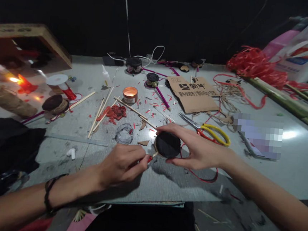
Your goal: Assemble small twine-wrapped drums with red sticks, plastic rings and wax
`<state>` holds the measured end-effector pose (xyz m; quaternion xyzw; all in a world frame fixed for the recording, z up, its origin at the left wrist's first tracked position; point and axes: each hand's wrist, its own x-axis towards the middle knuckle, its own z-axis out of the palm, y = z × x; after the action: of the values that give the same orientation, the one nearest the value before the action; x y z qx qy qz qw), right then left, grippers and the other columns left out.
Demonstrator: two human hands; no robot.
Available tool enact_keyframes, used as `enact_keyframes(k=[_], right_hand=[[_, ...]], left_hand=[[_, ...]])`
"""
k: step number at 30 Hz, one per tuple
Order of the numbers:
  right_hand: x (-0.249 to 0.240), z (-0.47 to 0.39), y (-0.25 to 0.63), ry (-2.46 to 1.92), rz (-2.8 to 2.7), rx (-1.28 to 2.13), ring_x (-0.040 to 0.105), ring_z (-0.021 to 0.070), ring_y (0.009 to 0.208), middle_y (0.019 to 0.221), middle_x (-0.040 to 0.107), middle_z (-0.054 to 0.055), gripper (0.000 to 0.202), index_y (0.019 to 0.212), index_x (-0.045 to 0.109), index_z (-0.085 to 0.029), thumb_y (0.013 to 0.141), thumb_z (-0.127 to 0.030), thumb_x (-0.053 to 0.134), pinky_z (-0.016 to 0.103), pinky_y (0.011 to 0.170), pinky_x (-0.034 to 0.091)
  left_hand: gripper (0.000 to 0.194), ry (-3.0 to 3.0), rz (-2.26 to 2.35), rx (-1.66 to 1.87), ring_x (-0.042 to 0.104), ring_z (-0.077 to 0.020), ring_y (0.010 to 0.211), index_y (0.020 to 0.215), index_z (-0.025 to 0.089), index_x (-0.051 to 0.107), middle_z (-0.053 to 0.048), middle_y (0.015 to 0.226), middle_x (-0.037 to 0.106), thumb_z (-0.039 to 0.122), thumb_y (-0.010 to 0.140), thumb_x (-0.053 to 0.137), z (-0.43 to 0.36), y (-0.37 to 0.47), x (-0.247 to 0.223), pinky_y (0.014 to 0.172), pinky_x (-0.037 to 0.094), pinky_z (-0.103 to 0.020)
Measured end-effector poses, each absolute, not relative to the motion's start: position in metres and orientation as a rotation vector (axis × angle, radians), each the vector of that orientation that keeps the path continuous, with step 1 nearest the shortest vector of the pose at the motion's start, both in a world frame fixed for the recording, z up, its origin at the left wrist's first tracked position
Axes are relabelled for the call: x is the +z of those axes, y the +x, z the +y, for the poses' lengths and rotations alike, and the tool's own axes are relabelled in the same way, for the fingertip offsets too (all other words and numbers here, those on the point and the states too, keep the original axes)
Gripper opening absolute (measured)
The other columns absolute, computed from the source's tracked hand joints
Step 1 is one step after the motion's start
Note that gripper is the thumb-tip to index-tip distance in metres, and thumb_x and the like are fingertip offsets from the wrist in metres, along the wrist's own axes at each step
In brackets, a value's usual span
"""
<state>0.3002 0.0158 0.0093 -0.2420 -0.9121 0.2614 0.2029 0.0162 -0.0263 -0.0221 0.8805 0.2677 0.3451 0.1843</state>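
My right hand point(198, 148) grips a small round drum point(168, 144) with a flat black face, thumb and fingers on opposite sides of its rim. A thin wooden stick point(148, 122) reaches the drum's upper left edge. My left hand point(125, 163) is closed in a pinch on a short red piece point(149, 159), close to a pale peg at the drum's lower left side. Most of the red piece is hidden by the fingers. A red cord point(205, 179) loops on the table under my right hand. Yellow-handled scissors point(214, 133) lie just beyond that hand.
A lit candle point(130, 94) burns in a tin, near loose sticks point(100, 112) and red scraps point(113, 113). Farther back are small drums point(133, 65), a glue bottle point(105, 76) and flattened cardboard point(195, 94). Bamboo point(284, 100) and red ribbon point(255, 67) lie right.
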Motion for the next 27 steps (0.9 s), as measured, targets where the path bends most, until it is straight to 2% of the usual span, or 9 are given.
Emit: enact_keyframes(k=[3, 7, 15, 18, 22, 27], right_hand=[[0.012, 0.023, 0.296, -0.586, -2.515, 0.719, 0.062, 0.0312, 0.138, 0.149, 0.061, 0.017, 0.083, 0.162, 0.037, -0.023, 0.090, -0.024, 0.080, 0.050, 0.116, 0.052], [0.007, 0.030, 0.291, -0.554, -2.378, 0.723, 0.060, 0.0331, 0.140, 0.152, 0.058, 0.017, 0.084, 0.161, 0.039, -0.024, 0.088, -0.022, 0.079, 0.053, 0.118, 0.050], [-0.009, 0.023, 0.287, -0.655, -2.271, 0.650, 0.059, 0.0344, 0.141, 0.153, 0.056, 0.017, 0.086, 0.164, 0.036, -0.028, 0.089, -0.022, 0.077, 0.055, 0.119, 0.049], [-0.009, 0.017, 0.287, -0.662, -2.279, 0.589, 0.059, 0.0343, 0.141, 0.150, 0.057, 0.017, 0.086, 0.164, 0.035, -0.026, 0.089, -0.019, 0.075, 0.053, 0.117, 0.051], [-0.014, 0.014, 0.286, -0.651, -2.270, 0.524, 0.058, 0.0349, 0.140, 0.147, 0.059, 0.017, 0.088, 0.165, 0.034, -0.026, 0.087, -0.017, 0.074, 0.055, 0.117, 0.052], [-0.019, 0.015, 0.286, -0.614, -2.268, 0.537, 0.058, 0.0348, 0.139, 0.148, 0.058, 0.017, 0.090, 0.166, 0.032, -0.025, 0.087, -0.017, 0.075, 0.055, 0.117, 0.052]], left_hand=[[0.021, 2.174, 0.856, 0.822, 0.046, -0.0087, 0.053, 0.082, 0.018, 0.062, 0.006, 0.063, 0.053, 0.029, 0.100, 0.061, -0.027, 0.021, -0.022, 0.051, 0.035, -0.021], [0.029, 1.504, 0.906, 0.569, 0.049, -0.0087, 0.051, 0.087, 0.017, 0.063, 0.004, 0.060, 0.057, 0.044, 0.095, 0.069, -0.030, 0.022, -0.024, 0.049, 0.037, -0.020], [0.035, 1.202, 0.862, 0.462, 0.056, -0.0085, 0.051, 0.090, 0.016, 0.064, -0.003, 0.069, 0.070, 0.049, 0.094, 0.074, -0.029, 0.011, -0.026, 0.049, 0.044, -0.018], [0.034, 1.201, 0.831, 0.448, 0.054, -0.0075, 0.050, 0.090, 0.016, 0.065, -0.003, 0.069, 0.070, 0.049, 0.096, 0.073, -0.028, 0.009, -0.023, 0.048, 0.043, -0.018], [0.037, 1.219, 0.848, 0.437, 0.058, -0.0089, 0.056, 0.087, 0.015, 0.064, -0.003, 0.068, 0.068, 0.049, 0.093, 0.077, -0.027, 0.009, -0.023, 0.054, 0.045, -0.019], [0.039, 1.187, 0.832, 0.432, 0.053, -0.0085, 0.052, 0.085, 0.016, 0.061, 0.000, 0.062, 0.061, 0.052, 0.092, 0.077, -0.028, 0.010, -0.023, 0.049, 0.041, -0.018]])
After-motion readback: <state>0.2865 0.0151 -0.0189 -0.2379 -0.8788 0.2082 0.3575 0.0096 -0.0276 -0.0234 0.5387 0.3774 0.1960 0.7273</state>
